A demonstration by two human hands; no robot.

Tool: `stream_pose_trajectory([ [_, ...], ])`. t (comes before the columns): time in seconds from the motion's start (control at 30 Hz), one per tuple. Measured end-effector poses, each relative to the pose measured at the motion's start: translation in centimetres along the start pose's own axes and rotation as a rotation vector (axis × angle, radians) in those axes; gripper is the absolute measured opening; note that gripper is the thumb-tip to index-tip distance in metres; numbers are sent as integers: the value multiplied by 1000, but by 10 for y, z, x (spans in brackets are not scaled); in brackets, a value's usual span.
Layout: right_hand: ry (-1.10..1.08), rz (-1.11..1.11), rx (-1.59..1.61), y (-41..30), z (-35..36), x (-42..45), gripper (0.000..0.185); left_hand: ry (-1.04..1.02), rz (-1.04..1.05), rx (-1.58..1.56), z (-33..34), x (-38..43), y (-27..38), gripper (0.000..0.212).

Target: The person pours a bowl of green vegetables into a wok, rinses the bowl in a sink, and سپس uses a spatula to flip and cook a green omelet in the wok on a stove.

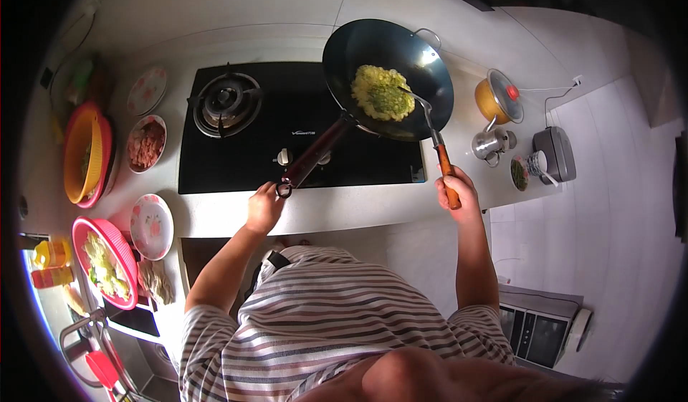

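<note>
A dark carbon-steel wok point(424, 106) sits over the right side of the black gas hob point(247, 171). In it lies a yellow-green mass of food point(379, 93), perhaps egg with chopped greens. My right hand point(458, 191) grips the wooden handle of a metal wok spatula point(446, 168), whose head rests at the food's right edge. The wok's long dark-red handle point(317, 152) slants down towards me. At the ring on its end is my left hand point(263, 208), fingers bent and seemingly touching; whether it grips the ring is not clear.
Left of the hob stand a bowl of raw minced meat point(146, 144), floral plates point(152, 227), a pink colander of leafy vegetables point(105, 267) and a yellow basket point(80, 152). A lidded pot point(497, 98), metal jug point(490, 144) and grey appliance point(553, 155) stand right. The left burner point(224, 101) is bare.
</note>
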State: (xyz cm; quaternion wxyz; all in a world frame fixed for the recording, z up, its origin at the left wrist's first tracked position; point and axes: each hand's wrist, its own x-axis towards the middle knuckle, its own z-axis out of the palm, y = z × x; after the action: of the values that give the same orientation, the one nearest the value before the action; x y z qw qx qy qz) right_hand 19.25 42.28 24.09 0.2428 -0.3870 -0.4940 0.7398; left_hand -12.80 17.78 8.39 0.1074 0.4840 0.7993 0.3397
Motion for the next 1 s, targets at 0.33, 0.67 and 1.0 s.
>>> stream_pose_trajectory([
  [0.33, -3, -43, -53, -19, 7, -1, 17, 252, -62, -390, -52, -6, 18, 35],
  [0.67, -22, -56, -7, 4, -1, -21, 28, -325, -20, -205, -71, 63, 105, 57],
  [1.0, 0, -104, 7, 13, 7, -28, 21, -232, 85, -123, -46, 82, 71, 56],
])
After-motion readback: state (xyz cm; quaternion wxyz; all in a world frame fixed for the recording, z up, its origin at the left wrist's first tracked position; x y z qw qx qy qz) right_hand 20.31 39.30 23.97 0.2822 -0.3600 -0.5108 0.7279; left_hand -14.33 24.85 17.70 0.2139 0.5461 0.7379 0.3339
